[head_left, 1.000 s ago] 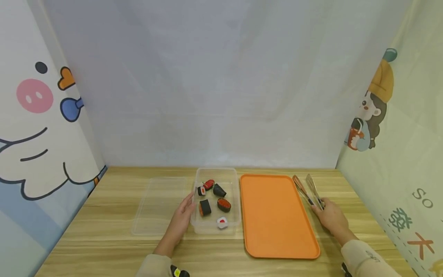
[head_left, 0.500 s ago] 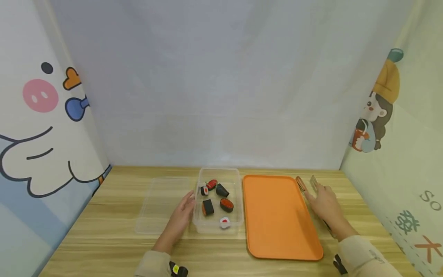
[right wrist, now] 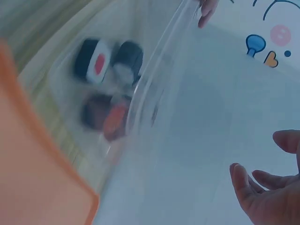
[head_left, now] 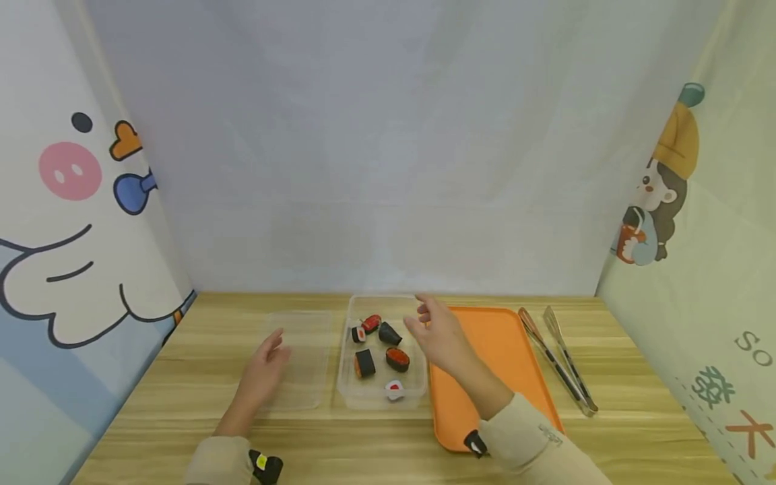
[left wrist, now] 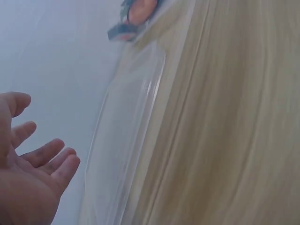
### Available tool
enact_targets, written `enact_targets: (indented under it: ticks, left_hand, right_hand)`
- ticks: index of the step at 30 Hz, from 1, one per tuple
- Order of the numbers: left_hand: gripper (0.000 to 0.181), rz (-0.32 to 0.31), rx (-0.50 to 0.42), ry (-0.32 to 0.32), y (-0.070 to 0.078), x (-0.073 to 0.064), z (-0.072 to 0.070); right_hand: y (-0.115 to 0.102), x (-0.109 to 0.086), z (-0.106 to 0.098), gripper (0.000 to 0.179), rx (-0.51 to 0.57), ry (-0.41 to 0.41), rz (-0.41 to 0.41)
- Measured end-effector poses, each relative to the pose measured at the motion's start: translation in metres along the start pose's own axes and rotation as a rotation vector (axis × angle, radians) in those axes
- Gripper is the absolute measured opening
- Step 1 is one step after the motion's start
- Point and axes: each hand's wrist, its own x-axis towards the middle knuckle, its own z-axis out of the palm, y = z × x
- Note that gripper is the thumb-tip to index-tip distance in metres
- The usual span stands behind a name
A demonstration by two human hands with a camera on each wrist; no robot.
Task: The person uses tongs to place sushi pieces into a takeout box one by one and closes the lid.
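Observation:
My left hand (head_left: 262, 370) hovers at the left edge of a clear plastic lid (head_left: 303, 360), fingers loosely bent and nothing in them. In the left wrist view the palm stands apart from the lid. A see-through plastic box (head_left: 383, 399) stands right of the lid. It contains several sushi pieces, among them a roe-topped piece (head_left: 397, 359), a black cone-shaped roll (head_left: 389, 334) and a red-topped piece (head_left: 372, 324). Over the box's right rim is my right hand (head_left: 441, 337), fingers relaxed and holding nothing. Whether it touches the rim cannot be told.
An orange tray (head_left: 491, 357) lies right of the box, partly under my right forearm. Beyond its right edge metal tongs (head_left: 564, 367) rest spread on the wooden table (head_left: 364, 451). Cloth walls (head_left: 388, 168) close off the back and sides.
My right hand has left the tongs and swung left to the box. My left hand has moved from the box's left side leftward to the lid.

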Motion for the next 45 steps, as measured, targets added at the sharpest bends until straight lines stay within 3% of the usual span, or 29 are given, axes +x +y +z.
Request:
enact_targets:
  ticks: [4,10,18,25,33,38,45]
  left_hand:
    - [0.058,-0.041,0.088,0.033,-0.010,0.000,-0.014]
    - [0.056,-0.088,0.168,0.060,-0.025,-0.001,-0.024]
    - [0.058,-0.089,0.205,0.078,-0.036,0.000,-0.030]
    - [0.056,-0.096,0.223,0.091,-0.039,-0.001,-0.032]
    - [0.053,-0.071,0.250,0.103,-0.038,0.002,-0.027]
    - [0.053,-0.060,0.262,0.115,-0.038,0.003,-0.025]
    - [0.054,-0.081,0.239,0.089,-0.039,0.000,-0.028]
  right_hand:
    - [-0.028,0.004,0.041,0.053,0.080,-0.078,-0.025]
    - [-0.050,0.000,0.098,0.058,0.137,-0.169,0.027]
    - [-0.055,-0.002,0.154,0.058,0.196,-0.105,0.128]
    - [-0.063,-0.003,0.179,0.060,0.149,-0.099,0.120]
    - [-0.055,-0.006,0.201,0.058,0.116,-0.011,0.114]
    - [-0.045,-0.007,0.213,0.059,0.110,0.036,0.145]
    - [-0.039,-0.007,0.223,0.059,0.176,0.032,0.216]
